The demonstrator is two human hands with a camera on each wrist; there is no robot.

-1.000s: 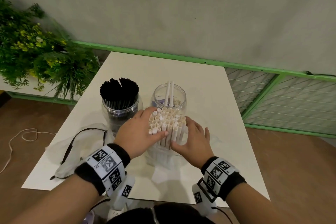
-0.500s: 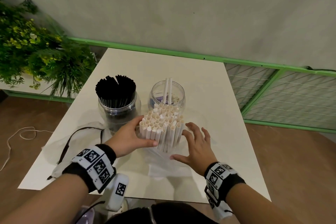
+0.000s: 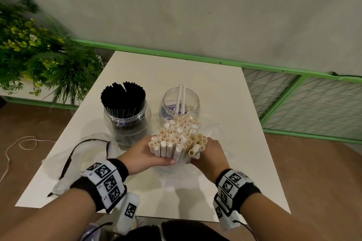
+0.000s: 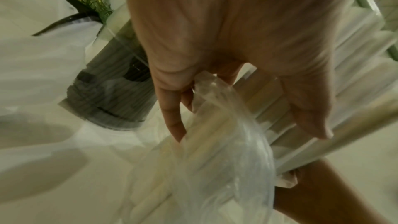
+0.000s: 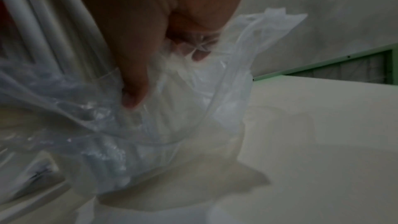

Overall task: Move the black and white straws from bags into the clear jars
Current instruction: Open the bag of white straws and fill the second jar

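At lower centre of the head view, the left hand (image 3: 144,155) grips the bundle of white paper straws (image 3: 177,140), while the right hand (image 3: 210,153) pinches their thin clear plastic bag (image 5: 193,108). The step in hand looks like freeing the bundle; next it likely needs lifting into the nearly empty clear plastic jar (image 3: 179,104) just above.

White rectangular table (image 3: 225,92) carrying: clear jar (image 3: 127,121) packed with black straws, sitting far-left; second clear jar (image 3: 179,107) just beside it, holding two white straws; crumpled drawstring bag (image 3: 64,162) lying at left edge; clear plastic bag (image 3: 170,166) of white straws standing near front.
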